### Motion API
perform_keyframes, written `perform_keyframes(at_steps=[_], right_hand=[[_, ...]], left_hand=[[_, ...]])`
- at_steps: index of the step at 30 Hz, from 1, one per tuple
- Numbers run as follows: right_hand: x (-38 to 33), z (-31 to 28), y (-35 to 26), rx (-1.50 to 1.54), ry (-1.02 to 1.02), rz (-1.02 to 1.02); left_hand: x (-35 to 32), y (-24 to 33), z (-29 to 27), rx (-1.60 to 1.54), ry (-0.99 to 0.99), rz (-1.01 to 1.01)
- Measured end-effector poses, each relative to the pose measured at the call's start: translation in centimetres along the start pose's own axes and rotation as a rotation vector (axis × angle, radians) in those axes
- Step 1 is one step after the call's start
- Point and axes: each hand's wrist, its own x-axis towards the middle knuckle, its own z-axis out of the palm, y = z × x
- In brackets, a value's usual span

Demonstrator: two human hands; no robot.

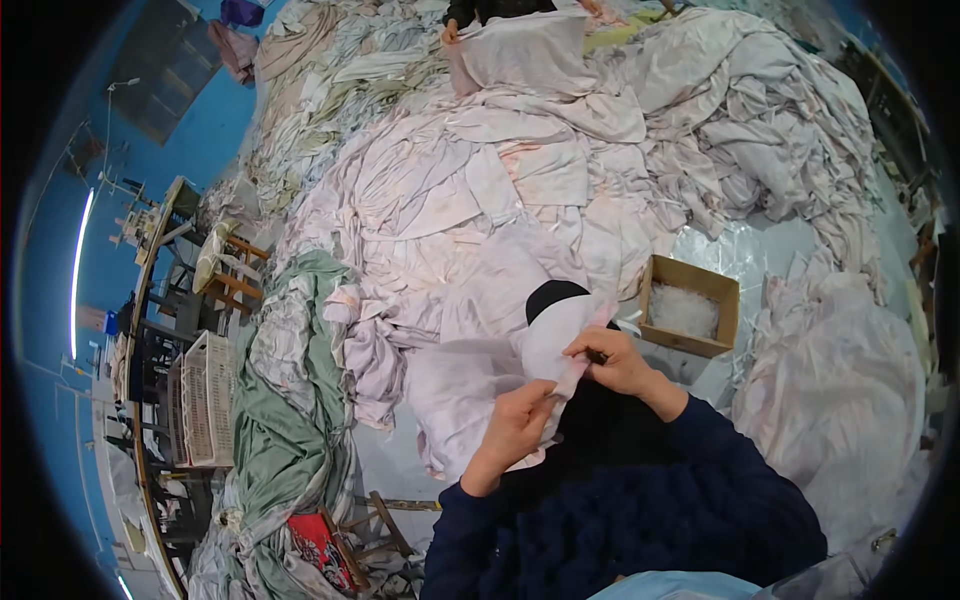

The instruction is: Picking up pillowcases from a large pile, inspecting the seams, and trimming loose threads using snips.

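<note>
A pale pink cloth [470, 385] lies over my lap and hangs down to the left. My left hand [518, 420] is closed, pinching the cloth's edge between thumb and fingers. Just up and to the right, my right hand [615, 365] also grips that edge, so a short strip is stretched between the two hands. Something small and dark shows at the right hand's fingers; I cannot make out what it is. Part of the cloth rests over my knee, beside a black rounded patch [555, 293].
Heaps of pale cloth [440, 180] spread ahead. A cardboard box [735, 310] with whitish stuff inside stands at right. Green cloth [290, 370], a white plastic crate [210, 400] and a wooden stool [385, 530] are at left. Another person's hand [450, 35] holds cloth at the far side.
</note>
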Motion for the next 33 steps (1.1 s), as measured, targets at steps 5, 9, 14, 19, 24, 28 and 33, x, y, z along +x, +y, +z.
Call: perform_keyframes(at_steps=[5,9,14,19,24,28,33], right_hand=[[2.5,-1.4,-2.2,-0.095,0.134,-0.094],[5.5,-4.2,-5.2,0.013,0.373,-0.067],[8.8,-7.3,-8.7,0.109,0.465,-0.144],[12.0,-8.3,-11.4,0.001,0.476,-0.218],[17.1,-9.9,-12.4,-0.28,0.571,-0.432],[19.9,-14.1,-13.5,-0.051,0.432,-0.365],[18.4,-19.4,-15.6,-0.061,0.5,-0.429]], left_hand=[[-1.2,-0.3,-2.3,0.118,-0.033,-0.11],[-1.4,-1.9,-3.6,0.16,0.222,-0.147],[-1.9,-3.3,-5.8,0.295,0.414,-0.23],[-1.8,-5.3,-7.0,0.554,0.648,-0.151],[-1.2,-7.5,-13.4,0.83,1.06,0.028],[-3.1,-7.6,-19.5,0.786,1.133,-0.033],[-6.0,-4.6,-23.1,0.527,1.18,0.052]])
